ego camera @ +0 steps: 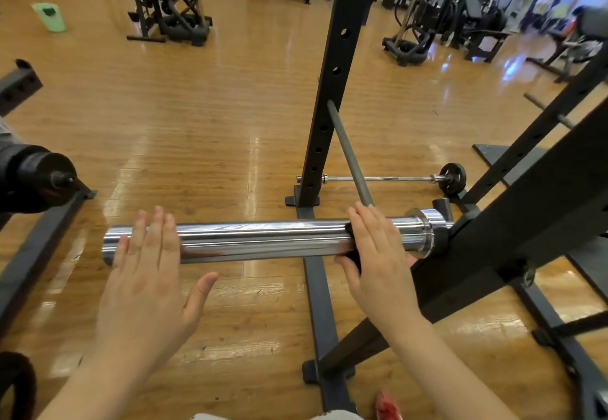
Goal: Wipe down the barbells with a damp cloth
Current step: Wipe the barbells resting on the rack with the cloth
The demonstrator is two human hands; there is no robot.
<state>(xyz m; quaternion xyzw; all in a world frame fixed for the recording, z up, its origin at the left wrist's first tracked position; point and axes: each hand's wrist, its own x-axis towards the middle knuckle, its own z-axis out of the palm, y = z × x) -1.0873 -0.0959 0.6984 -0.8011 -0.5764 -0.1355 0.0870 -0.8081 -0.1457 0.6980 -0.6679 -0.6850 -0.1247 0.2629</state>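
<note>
Across a gym's wooden floor (204,117) we see the chrome barbell sleeve (263,238) resting in a black rack (513,238). Our right hand (371,255) curls its fingers (365,222) round a dark cloth (353,257) near the collar; our left hand (148,268) lies open-fingered by the free end. We judge wiping underway; next, draw the cloth leftward.
</note>
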